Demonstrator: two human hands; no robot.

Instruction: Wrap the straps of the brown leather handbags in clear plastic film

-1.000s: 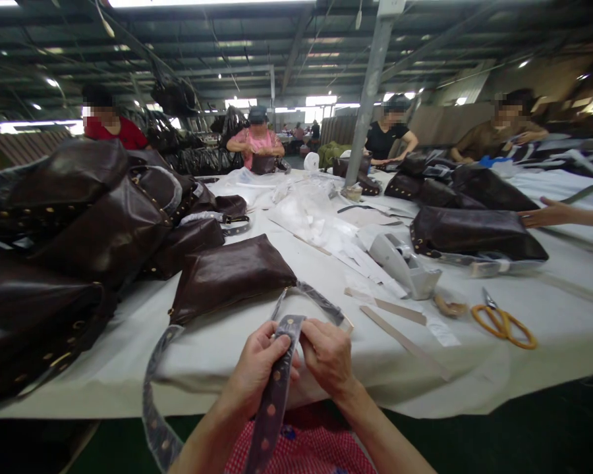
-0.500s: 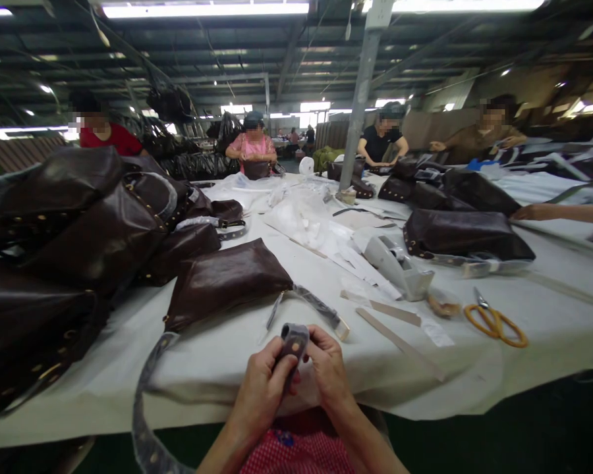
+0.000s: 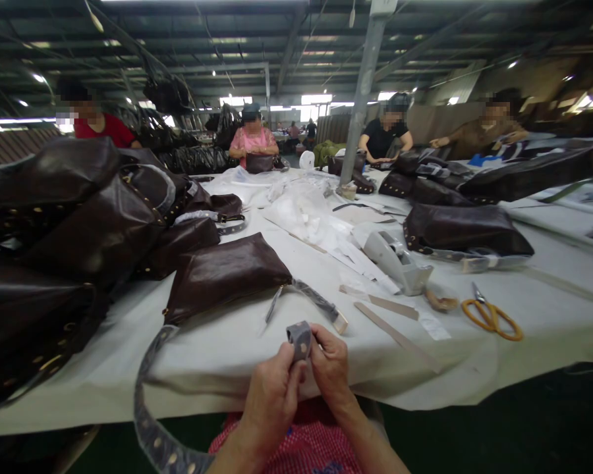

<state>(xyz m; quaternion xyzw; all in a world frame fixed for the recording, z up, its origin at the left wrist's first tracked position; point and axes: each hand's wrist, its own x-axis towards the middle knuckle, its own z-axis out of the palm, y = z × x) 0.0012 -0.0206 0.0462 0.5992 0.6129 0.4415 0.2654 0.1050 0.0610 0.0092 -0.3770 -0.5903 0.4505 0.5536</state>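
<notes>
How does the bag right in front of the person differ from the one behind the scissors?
The near bag has a strap hanging past the edge of the table; the right bag has one lying along its front. The right bag shows studs along its lower edge; the near bag's upper face is plain. Both are dark brown and glossy.

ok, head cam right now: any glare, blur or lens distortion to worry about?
Head view: bright panels at the back clip to white; ceiling and floor are dim.
Head view: soft sheen on the front brown bag.
Head view: table edge looks bowed, probably wide-angle distortion.
Head view: strap end at the left hand slightly soft.
</notes>
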